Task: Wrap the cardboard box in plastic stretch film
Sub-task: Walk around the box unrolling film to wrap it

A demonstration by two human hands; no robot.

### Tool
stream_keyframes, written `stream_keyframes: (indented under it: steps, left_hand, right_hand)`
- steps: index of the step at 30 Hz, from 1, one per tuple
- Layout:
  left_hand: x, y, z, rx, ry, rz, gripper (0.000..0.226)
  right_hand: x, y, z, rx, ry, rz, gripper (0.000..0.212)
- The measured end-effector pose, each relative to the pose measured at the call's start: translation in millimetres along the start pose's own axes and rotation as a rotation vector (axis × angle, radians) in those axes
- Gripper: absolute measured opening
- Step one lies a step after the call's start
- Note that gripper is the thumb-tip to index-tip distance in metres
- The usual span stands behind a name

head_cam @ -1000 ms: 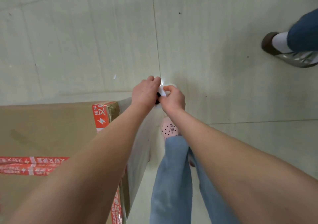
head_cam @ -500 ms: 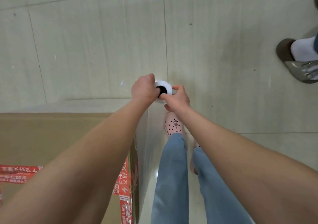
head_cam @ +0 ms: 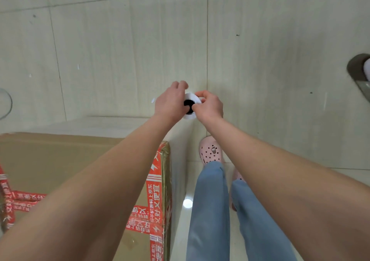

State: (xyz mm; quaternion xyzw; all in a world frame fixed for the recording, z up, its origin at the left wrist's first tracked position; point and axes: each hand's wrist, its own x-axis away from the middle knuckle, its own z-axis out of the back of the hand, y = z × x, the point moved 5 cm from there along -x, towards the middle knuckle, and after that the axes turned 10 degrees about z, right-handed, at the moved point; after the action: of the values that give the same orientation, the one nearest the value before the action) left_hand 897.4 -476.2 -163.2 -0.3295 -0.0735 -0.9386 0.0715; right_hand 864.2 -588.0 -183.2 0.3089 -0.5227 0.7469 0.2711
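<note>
1. Closest to the camera are the person's two bare arms, reaching forward. Under them are two legs in blue jeans (head_cam: 210, 216).
2. The cardboard box (head_cam: 60, 160) sits on the floor at the lower left, partly under the left arm. Red tape (head_cam: 154, 192) with white writing runs down its right edge and across its top.
3. Just right of the box is a pink shoe (head_cam: 212, 150) with little holes in it. It points away from the camera.
4. A sheet of clear film (head_cam: 181, 156) runs along the right side of the box. It goes on past the box's far right corner and up to the hands.
5. The roll (head_cam: 190, 98) is white with a black hole in its end. It is held up in the air, past the box's far right corner, with the end facing the camera.
6. The left hand (head_cam: 170, 104) is wrapped round the left side of the roll with its fingers curled. The right hand (head_cam: 210, 105) grips the right side. Its thumb seems to reach into the black hole, but that part is too small to be sure.
7. Past the hands is the floor (head_cam: 120, 40), made of big pale tiles with thin lines between them.
8. At the far right edge is another person's dark shoe (head_cam: 357, 66) with a white sock (head_cam: 367, 68).
</note>
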Motion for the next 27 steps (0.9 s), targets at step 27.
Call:
stream_keyframes:
  steps: [27]
  left_hand:
    - [-31.6, -109.3, 25.3, 0.791, 0.000, 0.655, 0.019]
  right_hand:
    - [-27.5, -81.4, -71.7, 0.055, -0.093, 0.076, 0.038]
